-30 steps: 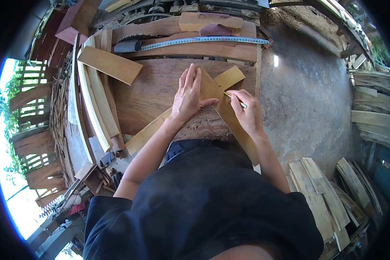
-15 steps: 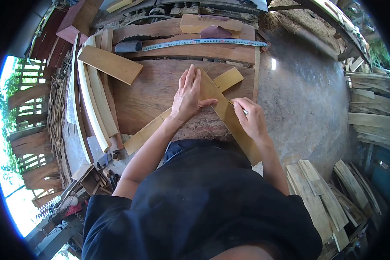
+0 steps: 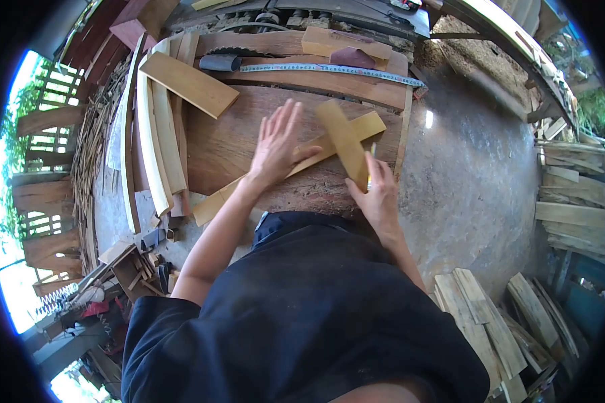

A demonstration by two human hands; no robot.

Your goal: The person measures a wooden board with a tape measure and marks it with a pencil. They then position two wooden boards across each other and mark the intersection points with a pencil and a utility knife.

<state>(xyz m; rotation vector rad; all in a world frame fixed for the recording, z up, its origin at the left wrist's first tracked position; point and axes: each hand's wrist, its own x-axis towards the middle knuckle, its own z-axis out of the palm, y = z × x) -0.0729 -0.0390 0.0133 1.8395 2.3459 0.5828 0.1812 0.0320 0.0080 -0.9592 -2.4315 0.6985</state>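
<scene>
A short yellow wood strip (image 3: 341, 138) is tilted up off the bench, and my right hand (image 3: 378, 195) grips its near end. A thin pencil (image 3: 372, 150) pokes up from the same hand. Under it, a longer yellow strip (image 3: 368, 125) lies diagonally across the wide brown board (image 3: 225, 144). My left hand (image 3: 275, 144) lies flat with fingers spread on that longer strip and the board, just left of the raised strip.
A steel tape measure (image 3: 329, 68) stretches across the far planks, beside a dark red block (image 3: 353, 57). A loose plank (image 3: 189, 84) and curved slats (image 3: 156, 144) lie at the left. Concrete floor (image 3: 477, 161) is to the right, with stacked boards (image 3: 484, 316) below.
The short strip was pinned flat under my left hand while my right hand ran the pencil along its edge. Now my right hand has lifted it and my left hand has let go.
</scene>
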